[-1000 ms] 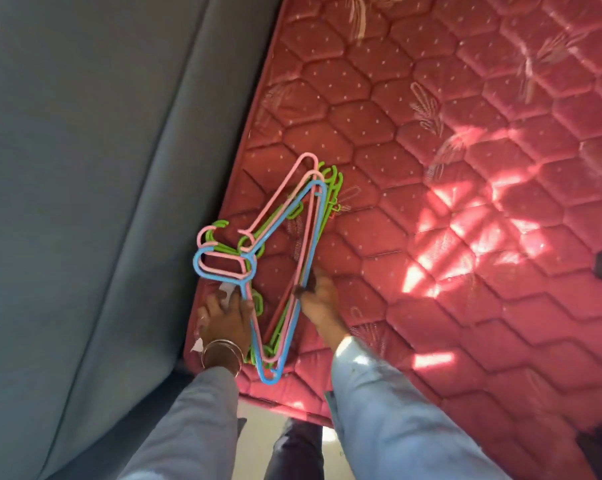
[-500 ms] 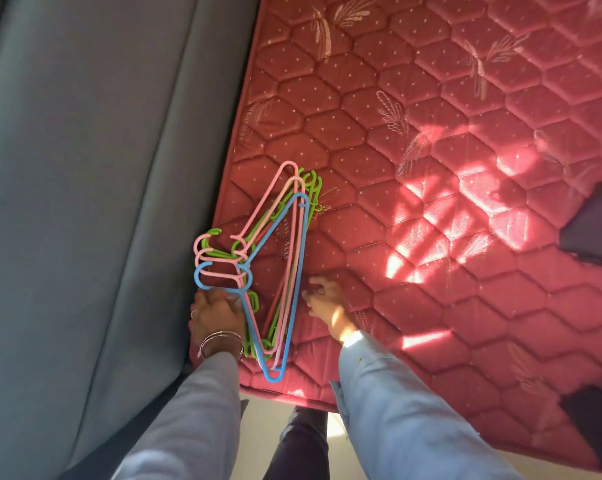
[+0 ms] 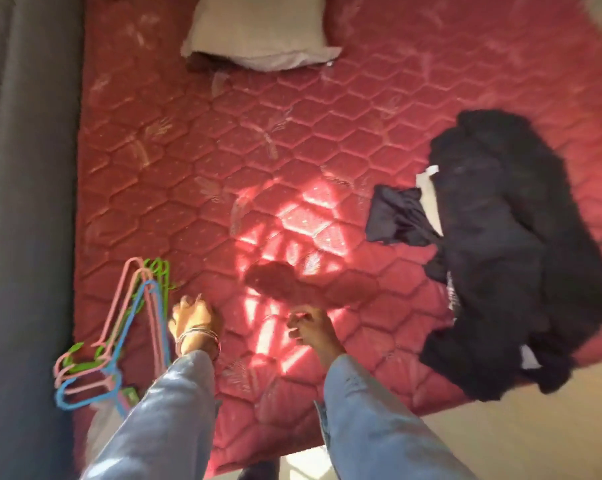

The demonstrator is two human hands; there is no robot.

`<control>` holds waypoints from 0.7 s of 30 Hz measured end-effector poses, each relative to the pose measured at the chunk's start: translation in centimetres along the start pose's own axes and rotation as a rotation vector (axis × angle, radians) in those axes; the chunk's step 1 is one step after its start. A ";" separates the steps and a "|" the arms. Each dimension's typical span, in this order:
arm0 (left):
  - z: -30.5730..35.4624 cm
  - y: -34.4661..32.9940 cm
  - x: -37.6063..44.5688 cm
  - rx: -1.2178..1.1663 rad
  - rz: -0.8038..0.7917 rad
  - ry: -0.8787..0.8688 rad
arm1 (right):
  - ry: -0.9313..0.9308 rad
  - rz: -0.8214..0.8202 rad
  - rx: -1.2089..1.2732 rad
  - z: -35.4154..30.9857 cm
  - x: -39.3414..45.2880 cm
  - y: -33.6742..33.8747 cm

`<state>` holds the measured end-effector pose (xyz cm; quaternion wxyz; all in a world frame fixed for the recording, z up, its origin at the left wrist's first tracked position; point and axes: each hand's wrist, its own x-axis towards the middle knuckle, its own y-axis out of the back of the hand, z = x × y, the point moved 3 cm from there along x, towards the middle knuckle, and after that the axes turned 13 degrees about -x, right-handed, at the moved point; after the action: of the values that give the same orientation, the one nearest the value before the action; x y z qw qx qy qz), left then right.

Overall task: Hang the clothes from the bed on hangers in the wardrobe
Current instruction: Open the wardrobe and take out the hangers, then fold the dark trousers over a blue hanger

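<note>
— Two hands over the mattress; what are they doing?

— Nothing is held in either. The left hand [image 3: 194, 315], with bangles [image 3: 197, 336] at the wrist, hovers just right of the hangers, its fingers loosely curled downward and gripping nothing. The right hand [image 3: 310, 329] hangs above the sunlit patch [image 3: 292, 220], fingers loosely bent, also holding nothing. The picture is blurred, so I cannot tell whether any fingertip touches the mattress.

— Where are the hangers?

— A stack of pink, green and blue plastic hangers [image 3: 133, 327] lies flat at the near left edge of the red quilted mattress [image 3: 188, 168], beside the grey-blue curtain [image 3: 26, 202]. Their hooks point toward the near left corner and reach past the mattress edge.

— And the clothes?

— A pile of dark clothes [image 3: 511, 254] lies on the right side of the bed, well apart from both hands, its near end hanging over the edge. A smaller dark piece [image 3: 396, 216] sticks out from its left side, and bits of white cloth show within the pile.

— Anything else?

— A pale pillow [image 3: 258, 29] rests at the far end of the mattress. Both arms wear light blue sleeves [image 3: 369, 420], and a pale floor [image 3: 517, 438] shows at the lower right.
</note>
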<state>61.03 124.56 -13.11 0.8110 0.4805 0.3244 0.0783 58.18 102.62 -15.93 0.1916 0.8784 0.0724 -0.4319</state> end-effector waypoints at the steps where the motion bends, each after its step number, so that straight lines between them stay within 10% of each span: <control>1: 1.9 -0.4 -0.3 0.011 -0.011 -0.013 | 0.004 0.024 0.003 0.3 0.1 2.0; 13: 28.3 -15.9 -8.2 -0.487 -0.453 -0.200 | 0.020 1.002 -0.063 7.2 1.2 41.0; 21: 37.7 -20.1 -11.5 -0.871 -0.539 0.139 | -0.372 0.646 -0.283 12.1 4.6 48.7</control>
<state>71.02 81.44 -12.28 0.9036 -0.0089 0.4274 0.0261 66.42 52.95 -12.95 0.4465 0.7277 -0.1847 -0.4868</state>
